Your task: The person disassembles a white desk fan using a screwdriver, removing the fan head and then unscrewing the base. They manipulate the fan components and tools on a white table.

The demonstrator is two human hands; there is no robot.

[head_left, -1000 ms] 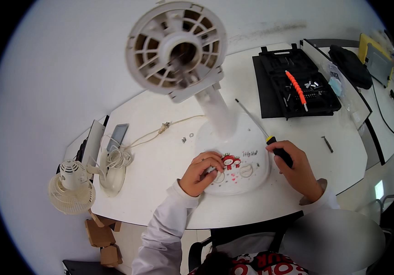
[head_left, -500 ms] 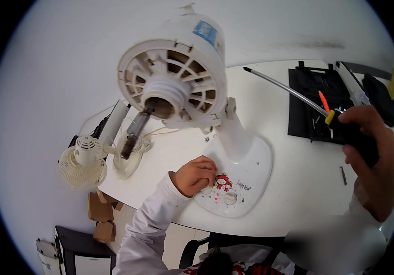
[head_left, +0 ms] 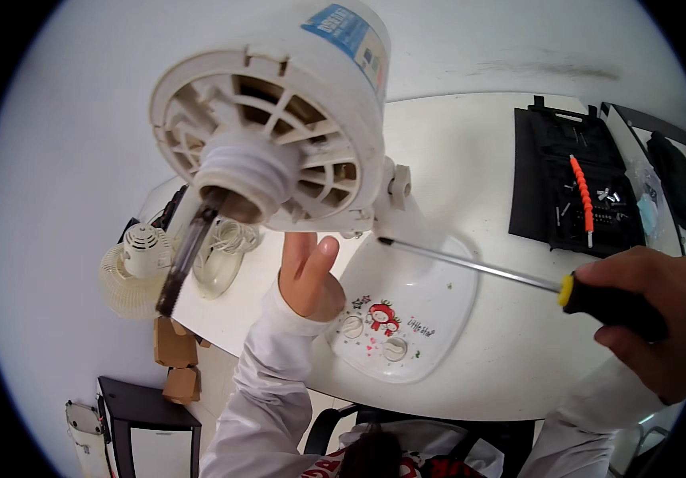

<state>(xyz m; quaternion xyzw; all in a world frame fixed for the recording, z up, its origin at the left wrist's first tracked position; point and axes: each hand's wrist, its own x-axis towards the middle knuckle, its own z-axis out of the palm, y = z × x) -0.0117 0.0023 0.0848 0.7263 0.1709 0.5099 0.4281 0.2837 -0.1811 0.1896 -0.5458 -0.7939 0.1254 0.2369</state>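
The white fan's motor housing [head_left: 347, 119] stood high over the table [head_left: 502, 342], left of the middle, its open grille facing near and left with a dark metal shaft [head_left: 189, 256] poking out of the hub. Under it, to the right, the fan's base [head_left: 430, 311] rested on the tabletop, with two round knobs [head_left: 395, 349] on its near part. The left hand [head_left: 311, 279] was raised just below the housing, thumb up; its other fingers were partly hidden, so whether they gripped anything could not be told. The right hand [head_left: 662, 279] had its fingers wrapped around the black handle of a screwdriver [head_left: 518, 277], whose tip pointed left, near the housing's lower edge; contact was unclear. Farther left was a smaller cream fan [head_left: 142, 251]; cardboard boxes [head_left: 174, 342] sat below it. At the far right, an orange flexible rod [head_left: 582, 195] lay across an open black tool case [head_left: 566, 143].
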